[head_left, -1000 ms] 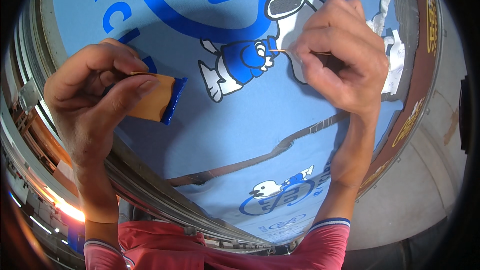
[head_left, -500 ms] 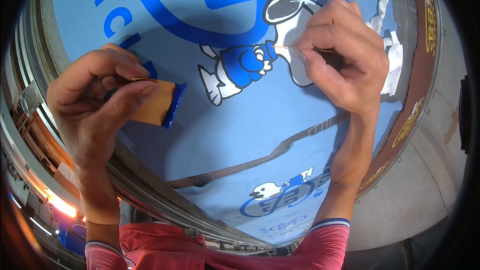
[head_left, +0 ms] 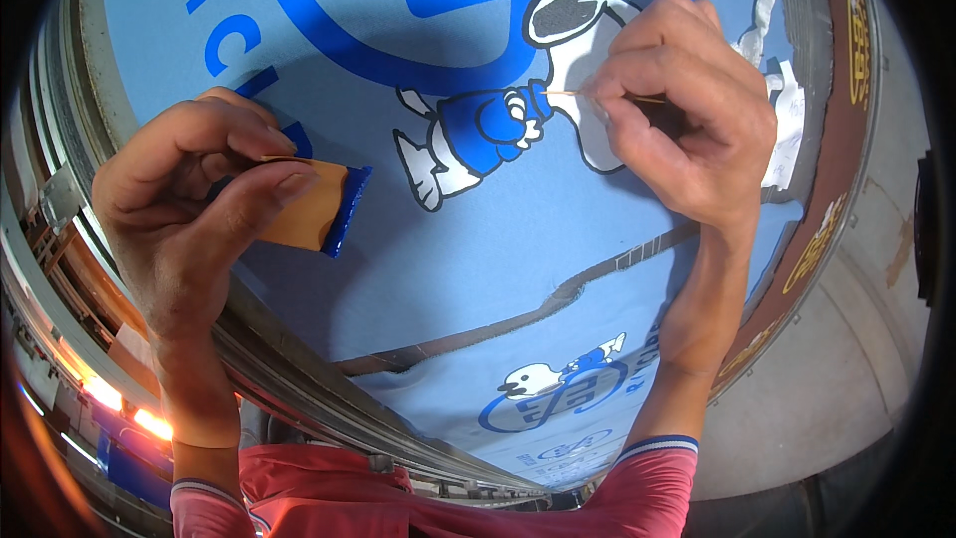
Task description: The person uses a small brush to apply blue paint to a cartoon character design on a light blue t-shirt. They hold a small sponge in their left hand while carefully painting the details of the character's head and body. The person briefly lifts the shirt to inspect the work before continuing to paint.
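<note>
On the left, the left hand [head_left: 179, 201] pinches a blue-edged tan card [head_left: 307, 214] above light-blue fabric [head_left: 428, 274]; on the right, the right hand's [head_left: 689, 115] grip holds a thin stick [head_left: 565, 93] at a printed dog's [head_left: 480, 139] collar

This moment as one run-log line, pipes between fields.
Left hand: pinching orange card with blue edge | Right hand: pinching thin stick, tip at printed cartoon figure | Below: light-blue fabric

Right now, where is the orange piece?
In the head view, the orange piece is left of centre, pinched by the left hand over the blue fabric.
</note>
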A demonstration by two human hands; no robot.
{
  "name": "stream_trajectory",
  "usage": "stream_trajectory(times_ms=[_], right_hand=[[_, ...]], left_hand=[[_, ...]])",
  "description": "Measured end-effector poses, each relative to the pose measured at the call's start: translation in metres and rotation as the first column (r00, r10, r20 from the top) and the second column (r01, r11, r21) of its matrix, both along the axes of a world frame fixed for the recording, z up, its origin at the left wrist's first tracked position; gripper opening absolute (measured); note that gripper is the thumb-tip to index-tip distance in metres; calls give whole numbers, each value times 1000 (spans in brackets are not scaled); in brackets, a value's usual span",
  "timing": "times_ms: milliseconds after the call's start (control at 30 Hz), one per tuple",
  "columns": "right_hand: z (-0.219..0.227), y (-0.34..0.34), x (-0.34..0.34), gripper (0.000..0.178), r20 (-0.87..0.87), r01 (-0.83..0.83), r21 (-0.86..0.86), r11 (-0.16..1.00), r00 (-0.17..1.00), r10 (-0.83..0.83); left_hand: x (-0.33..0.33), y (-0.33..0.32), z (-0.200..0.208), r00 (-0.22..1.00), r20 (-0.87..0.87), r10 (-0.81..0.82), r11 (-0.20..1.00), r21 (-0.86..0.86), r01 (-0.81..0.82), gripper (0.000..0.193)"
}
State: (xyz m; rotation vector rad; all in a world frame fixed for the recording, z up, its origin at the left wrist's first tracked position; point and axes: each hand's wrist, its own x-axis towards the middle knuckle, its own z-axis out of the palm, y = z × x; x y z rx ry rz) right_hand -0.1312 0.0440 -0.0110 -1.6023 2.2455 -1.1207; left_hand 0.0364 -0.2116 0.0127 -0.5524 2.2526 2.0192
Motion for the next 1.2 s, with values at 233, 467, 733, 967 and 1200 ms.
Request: stream_trajectory(times_ms=[233,467,733,967,1200], right_hand=[[0,0,0,17,6,-3,4,1000,1000,3],[2,1,2,17,1,12,24,1000,1000,-12],[3,2,1,18,9,0,27,1000,1000,-1],[3,0,4,17,128,44,-108,993,991,-30],[4,-30,55,20,182,162,-211,964,975,-124]], left_hand=[[2,-2,-3,1000,-16,-7,1000,4,7,15],[2,-2,-2,1000,-11,-7,1000,-16,7,15],[1,-2,-2,1000,-23,-18,1000,-21,17,14],[-2,3,4,997,60,54,998,-20,-53,13],[-6,8,5,990,89,112,993,-46,-108,13]])
